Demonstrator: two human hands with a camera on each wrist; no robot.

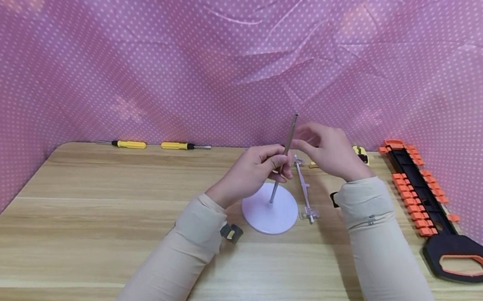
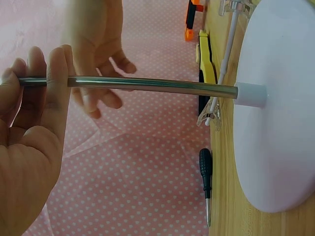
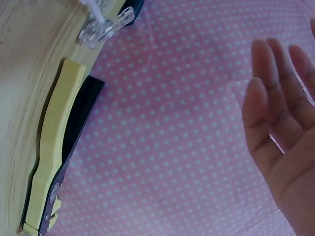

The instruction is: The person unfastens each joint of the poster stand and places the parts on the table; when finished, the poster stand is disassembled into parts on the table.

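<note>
A thin metal rod (image 1: 291,131) rises at a tilt from a round white base (image 1: 263,219), which sits on the wooden table. My left hand (image 1: 255,169) pinches the rod along its upper part; in the left wrist view its fingers (image 2: 56,83) lie around the rod's free end. Close to the rod, on the right, is my right hand (image 1: 326,152). Its fingers are loosely bent, and the right wrist view shows the hand (image 3: 290,132) holding nothing. A thin white bar with clear clips (image 1: 303,188) lies just right of the base.
Two yellow screwdrivers (image 1: 131,144) lie along the back edge, left. A yellow-and-black tool (image 3: 51,142) lies near the edge on the right. Further right is a black rack with orange pieces and a handle (image 1: 455,244). A pink dotted curtain (image 1: 209,48) surrounds the table.
</note>
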